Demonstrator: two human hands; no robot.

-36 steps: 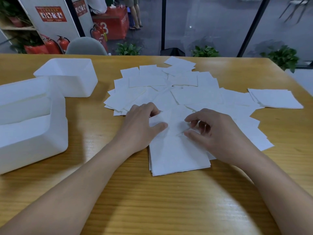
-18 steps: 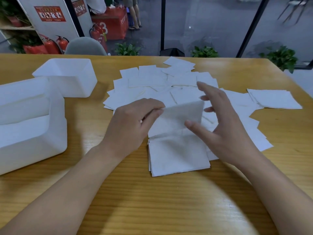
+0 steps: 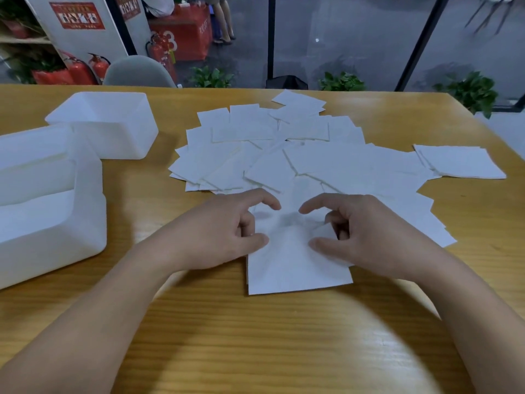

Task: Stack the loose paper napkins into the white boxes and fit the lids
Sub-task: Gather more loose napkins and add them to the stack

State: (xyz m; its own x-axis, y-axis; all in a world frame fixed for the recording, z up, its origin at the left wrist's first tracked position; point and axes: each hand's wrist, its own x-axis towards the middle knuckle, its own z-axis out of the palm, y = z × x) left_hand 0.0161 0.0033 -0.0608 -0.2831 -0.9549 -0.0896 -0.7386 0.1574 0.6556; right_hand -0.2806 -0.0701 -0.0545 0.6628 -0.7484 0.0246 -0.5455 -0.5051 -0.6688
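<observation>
Many loose white napkins (image 3: 255, 155) lie fanned over the middle of the wooden table (image 3: 255, 336). In front of them sits a small squared pile of napkins (image 3: 295, 271). My left hand (image 3: 224, 234) and my right hand (image 3: 366, 231) rest on the far part of this pile, fingers curled, thumbs down on the top napkin, which is wrinkled between them. Both hands pinch that top napkin. An open white box (image 3: 113, 143) stands at the far left, and a bigger white box (image 3: 56, 251) stands nearer at the left edge.
A separate neat stack of napkins (image 3: 460, 163) lies at the right. A grey chair back (image 3: 136, 72) stands behind the table's far edge, with plants and red fire extinguishers beyond. Bare wood lies between me and the pile.
The napkin that my left hand held raised now lies flat on the near pile. My right hand has come down from above the spread onto the same napkin.
</observation>
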